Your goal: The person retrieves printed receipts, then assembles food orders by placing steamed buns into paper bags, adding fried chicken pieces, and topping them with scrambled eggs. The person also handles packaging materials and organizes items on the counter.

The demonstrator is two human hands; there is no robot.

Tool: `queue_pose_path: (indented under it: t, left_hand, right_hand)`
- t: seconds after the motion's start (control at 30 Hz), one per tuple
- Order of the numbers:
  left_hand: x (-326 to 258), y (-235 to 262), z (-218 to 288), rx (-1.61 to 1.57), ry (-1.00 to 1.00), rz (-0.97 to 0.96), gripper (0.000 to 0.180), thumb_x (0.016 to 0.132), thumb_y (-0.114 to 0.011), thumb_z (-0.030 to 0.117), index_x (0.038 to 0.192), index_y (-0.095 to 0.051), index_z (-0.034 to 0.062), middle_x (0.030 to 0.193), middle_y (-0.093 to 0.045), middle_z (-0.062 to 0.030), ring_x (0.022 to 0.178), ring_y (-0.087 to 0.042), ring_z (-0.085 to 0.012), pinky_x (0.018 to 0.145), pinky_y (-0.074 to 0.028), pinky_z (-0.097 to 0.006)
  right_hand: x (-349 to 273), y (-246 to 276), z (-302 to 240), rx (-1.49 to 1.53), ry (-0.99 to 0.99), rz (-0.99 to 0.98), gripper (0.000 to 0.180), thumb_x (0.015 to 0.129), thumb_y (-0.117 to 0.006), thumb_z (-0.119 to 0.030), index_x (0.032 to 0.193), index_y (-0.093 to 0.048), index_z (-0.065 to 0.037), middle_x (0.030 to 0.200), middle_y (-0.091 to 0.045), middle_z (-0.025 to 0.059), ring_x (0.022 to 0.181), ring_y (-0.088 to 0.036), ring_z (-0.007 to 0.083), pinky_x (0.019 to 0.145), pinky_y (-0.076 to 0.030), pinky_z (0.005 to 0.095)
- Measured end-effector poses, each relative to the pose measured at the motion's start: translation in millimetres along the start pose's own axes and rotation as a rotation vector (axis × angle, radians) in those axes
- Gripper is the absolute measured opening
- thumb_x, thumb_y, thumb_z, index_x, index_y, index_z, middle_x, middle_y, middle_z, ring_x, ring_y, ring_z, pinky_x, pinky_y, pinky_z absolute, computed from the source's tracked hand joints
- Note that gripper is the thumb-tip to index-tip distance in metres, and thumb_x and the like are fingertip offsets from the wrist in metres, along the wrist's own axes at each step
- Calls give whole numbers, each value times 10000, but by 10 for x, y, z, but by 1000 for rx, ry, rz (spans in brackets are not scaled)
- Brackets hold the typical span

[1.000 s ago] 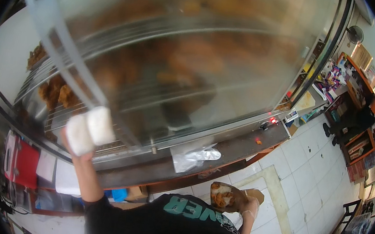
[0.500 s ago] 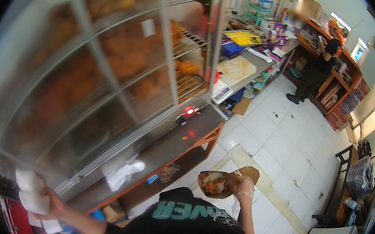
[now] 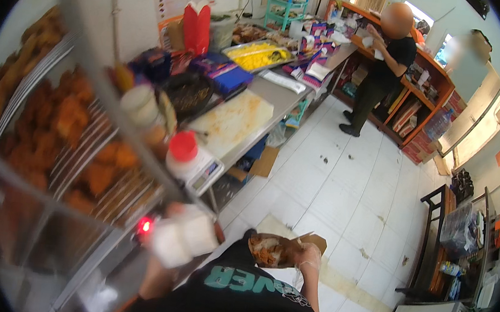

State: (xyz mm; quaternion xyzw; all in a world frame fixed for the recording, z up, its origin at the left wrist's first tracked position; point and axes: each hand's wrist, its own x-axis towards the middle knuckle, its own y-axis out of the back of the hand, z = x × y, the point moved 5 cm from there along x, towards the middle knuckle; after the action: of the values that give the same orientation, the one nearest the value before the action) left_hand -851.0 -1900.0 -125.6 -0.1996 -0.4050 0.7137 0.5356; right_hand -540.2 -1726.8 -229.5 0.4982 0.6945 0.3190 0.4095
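Note:
My left hand [image 3: 172, 211] is raised in front of my chest and closed on a white wad of paper [image 3: 183, 238], which hides most of the fingers. It hovers just right of a glass warming case [image 3: 49, 153] filled with fried chicken pieces, close to the case's red light [image 3: 145, 226]. My right hand [image 3: 310, 261], in a thin clear glove, holds an open brown paper box [image 3: 280, 249] with fried food inside, level with my chest over the white tiled floor.
A steel counter runs away on the left with a cutting board [image 3: 235, 121], a small scale [image 3: 200, 169] bearing a red-lidded tub, a tray of yellow food [image 3: 255, 53] and a red carton [image 3: 196, 25]. Another person in black [image 3: 388, 61] stands at wooden shelves. A dark table [image 3: 436, 236] stands to the right.
The view swung from the warming case glass toward the counter and room. My left hand with the white paper came off the glass and in toward my chest. The food box stayed in my right hand.

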Motion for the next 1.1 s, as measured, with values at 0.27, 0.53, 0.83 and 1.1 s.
queue_pose_path:
  t: [0.27, 0.53, 0.83, 1.1]
  left_hand:
    - [2244, 94, -1406, -125, 475, 112, 564, 886, -594, 358, 1372, -401, 145, 1318, -505, -129, 1198, -547, -304, 944, -522, -445]
    - [3269, 595, -1627, 194, 318, 170, 636, 844, -556, 348, 1387, -356, 83, 1317, -483, -197, 1203, -531, -339, 1003, -469, -426]
    - [4414, 894, -2039, -48, -145, 1048, 617, 869, -517, 531, 1329, -495, 120, 1227, -597, -78, 1116, -586, -265, 843, -515, -406]
    - [5186, 487, -2067, -248, -678, 1496, 531, 841, -607, 525, 1267, -544, 213, 1237, -577, 3, 1070, -567, -198, 727, -529, -334]
  right_hand:
    - [1910, 954, -521, -120, 75, 157, 218, 767, -689, -259, 884, -725, -79, 903, -669, 221, 912, -637, 402, 812, -509, 482]
    - [3909, 1717, -1749, -25, 515, 176, 193, 799, -677, -236, 870, -689, -57, 808, -647, 217, 834, -613, 419, 743, -483, 511]
    - [6029, 1498, -3648, -15, 1099, -123, 257, 839, -674, -305, 905, -700, -58, 845, -660, 190, 871, -626, 368, 766, -480, 476]
    - [6926, 885, -4570, -12, 1601, -644, 128, 835, -635, -191, 845, -708, -86, 868, -680, 169, 880, -640, 341, 799, -505, 455]
